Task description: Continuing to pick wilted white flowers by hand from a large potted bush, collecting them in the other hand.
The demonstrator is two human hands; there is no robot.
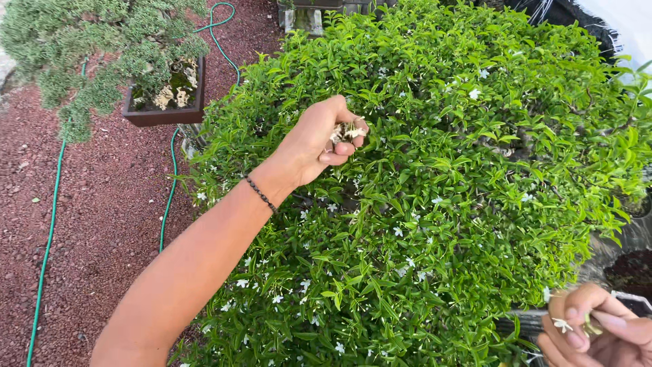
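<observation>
My left hand (pixel 319 143) reaches out over a dense green shrub (pixel 441 190) dotted with small white flowers. Its fingers are curled around a small bunch of dried, pale flower bits (pixel 345 130). A dark bead bracelet (pixel 261 194) circles that wrist. My right hand (pixel 598 326) is low at the bottom right edge of the shrub, pinching a small white flower (pixel 562 325) with a greenish stem between thumb and fingers.
Red gravel ground (pixel 102 217) lies to the left, crossed by a green hose (pixel 51 224). A brown rectangular pot (pixel 166 112) holds a grey-green bonsai-like tree (pixel 102 47). A stone block (pixel 302 17) stands behind the shrub; dark netting (pixel 577 13) at top right.
</observation>
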